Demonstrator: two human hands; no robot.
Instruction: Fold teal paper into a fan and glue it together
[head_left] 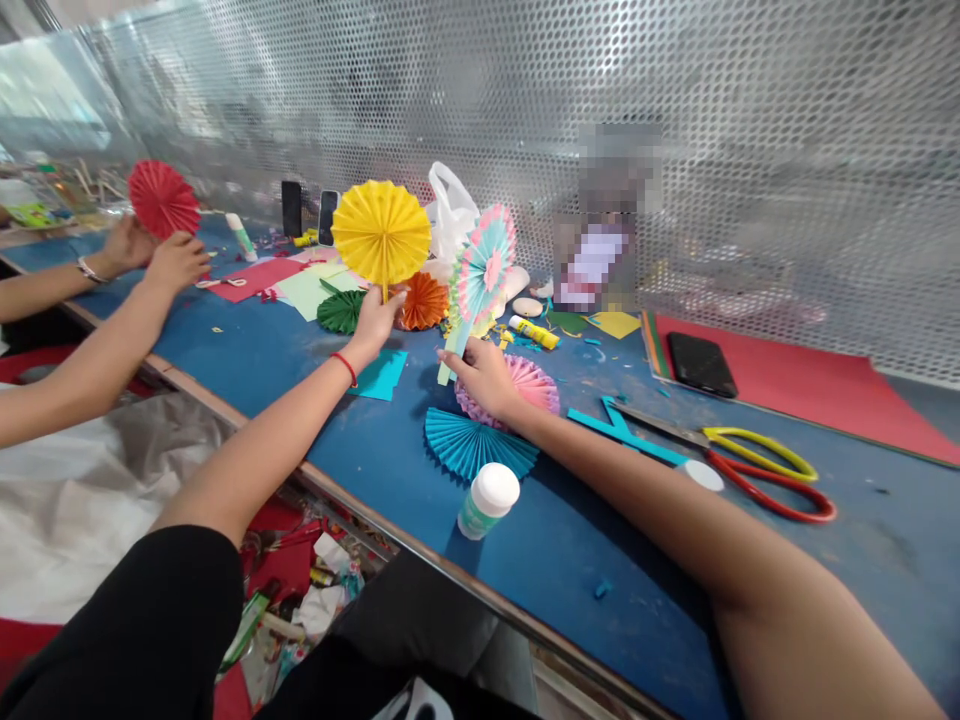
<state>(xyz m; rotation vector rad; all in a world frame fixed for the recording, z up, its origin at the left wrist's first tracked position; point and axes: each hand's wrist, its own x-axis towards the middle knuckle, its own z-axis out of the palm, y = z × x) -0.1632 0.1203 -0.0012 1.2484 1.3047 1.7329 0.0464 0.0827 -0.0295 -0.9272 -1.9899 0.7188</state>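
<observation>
My left hand (pixel 377 318) is closed on the stick of a round yellow paper fan (pixel 382 233) and holds it upright over the blue table (pixel 570 540). My right hand (pixel 484 374) is closed on the pale stick of a teal, pink and white paper fan (pixel 486 266), tilted a little to the right. Below my right hand lie a pink fan (pixel 529 382) and a blue pleated half fan (pixel 472 442). Orange (pixel 425 300) and green (pixel 340 311) paper rosettes lie behind my left hand.
A glue bottle with a white cap (pixel 487 499) stands near the table's front edge. Scissors with yellow and red handles (pixel 750 467) lie at the right, near a black phone (pixel 701 363) on red paper (pixel 817 395). At the left, another person's hands (pixel 161 256) hold a red fan (pixel 163 198). A perforated metal screen (pixel 750 150) backs the table.
</observation>
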